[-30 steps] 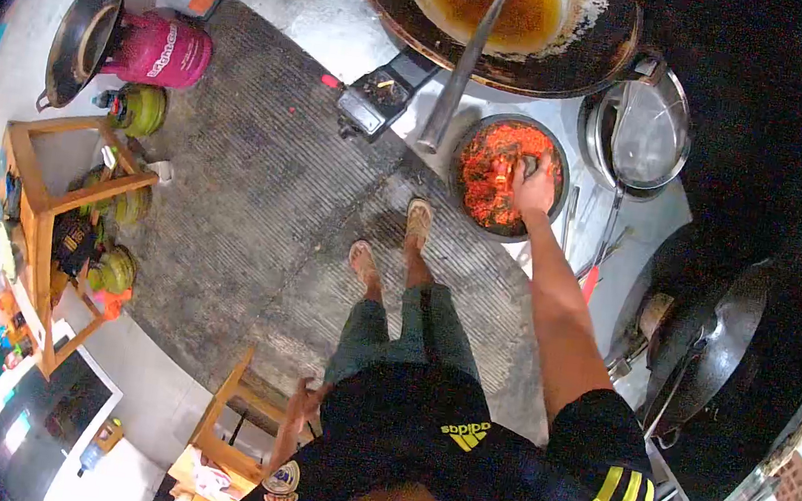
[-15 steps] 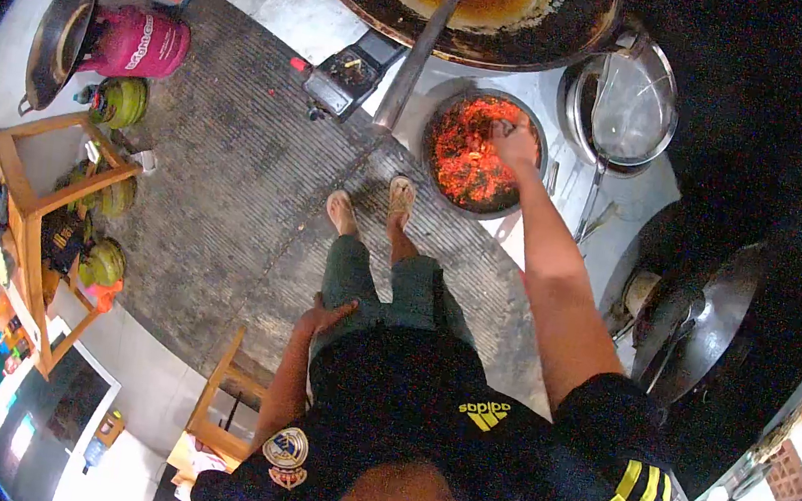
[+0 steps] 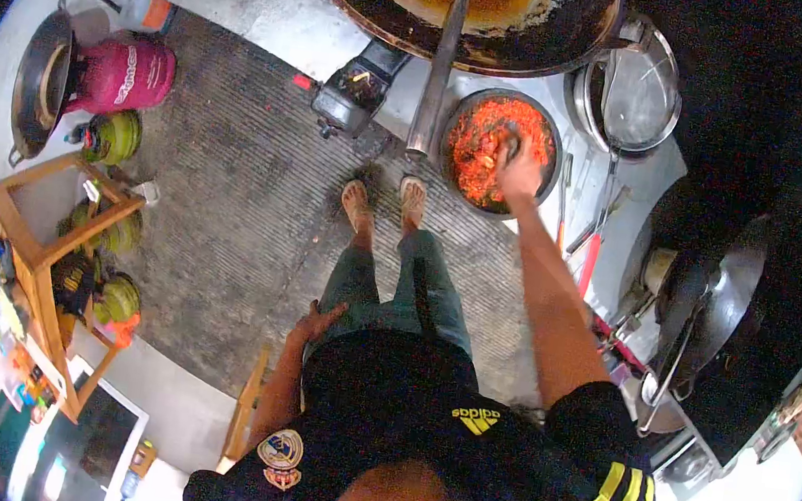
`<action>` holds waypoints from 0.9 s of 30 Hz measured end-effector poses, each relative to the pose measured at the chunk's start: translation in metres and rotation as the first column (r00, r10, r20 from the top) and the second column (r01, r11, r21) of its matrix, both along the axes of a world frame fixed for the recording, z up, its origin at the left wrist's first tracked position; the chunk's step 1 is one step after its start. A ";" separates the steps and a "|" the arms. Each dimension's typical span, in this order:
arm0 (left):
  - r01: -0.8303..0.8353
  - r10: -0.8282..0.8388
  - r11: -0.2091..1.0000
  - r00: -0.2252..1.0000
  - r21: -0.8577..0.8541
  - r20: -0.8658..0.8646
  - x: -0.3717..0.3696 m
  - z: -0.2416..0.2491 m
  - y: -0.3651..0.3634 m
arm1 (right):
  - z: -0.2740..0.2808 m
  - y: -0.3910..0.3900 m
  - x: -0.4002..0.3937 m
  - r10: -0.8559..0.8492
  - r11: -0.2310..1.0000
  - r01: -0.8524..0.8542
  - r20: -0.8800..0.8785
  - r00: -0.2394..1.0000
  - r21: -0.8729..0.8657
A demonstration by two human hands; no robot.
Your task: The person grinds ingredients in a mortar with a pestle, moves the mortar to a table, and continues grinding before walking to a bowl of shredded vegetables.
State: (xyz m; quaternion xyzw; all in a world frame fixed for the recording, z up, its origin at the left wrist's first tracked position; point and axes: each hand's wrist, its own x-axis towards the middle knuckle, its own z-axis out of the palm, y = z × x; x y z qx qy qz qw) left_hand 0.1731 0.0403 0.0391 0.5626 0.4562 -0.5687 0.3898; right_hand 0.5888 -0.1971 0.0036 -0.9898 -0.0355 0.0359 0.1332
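A: What's in that stone mortar (image 3: 553, 169), right of centre, up near the top of the frame?

B: A coarse red paste (image 3: 478, 150), bright orange-red and wet-looking, deeper red towards the middle, with some paler flecks near the fingers. It's spread over nearly the whole inside. The mortar itself is dark grey, shallow and thick-rimmed.

A: And the right hand (image 3: 521, 173)?

B: Down in the mortar, on its right-hand side, fingers curled tight around a dark pestle (image 3: 510, 146). Only a stub shows, towards the upper left of the fist.

A: Which way does it point?

B: The stub faces the top of the frame, leaning a touch left. The fist covers the rest, so I can't tell the full slant of its long axis. The mortar is round, no one side longer to speak of, and its mouth faces up at us.

A: Where's the left hand (image 3: 317, 320)?

B: Left of centre, below the middle, lying against the trouser leg (image 3: 346, 289) with the fingers extended.

A: What's around the mortar?

B: It sits on the pale worktop (image 3: 393, 109). A big wok (image 3: 566, 50) of brown liquid is just above it, a long metal handle (image 3: 440, 75) comes down beside its left edge, and a wire strainer (image 3: 638, 99) lies to the upper right.
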 end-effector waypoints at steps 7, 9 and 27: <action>0.013 -0.007 0.996 0.998 -0.091 0.068 -0.015 -0.026 0.035 | 0.027 0.012 -0.032 -0.127 0.991 0.132 -0.254 0.959 0.002; 0.054 -0.055 0.993 0.999 -0.100 0.001 0.005 0.003 0.043 | 0.021 0.004 -0.014 -0.114 0.993 0.112 -0.238 0.965 -0.022; 0.115 -0.117 0.993 0.993 -0.039 -0.030 0.000 -0.039 0.013 | 0.014 0.007 -0.007 -0.010 1.000 0.013 -0.198 0.980 0.015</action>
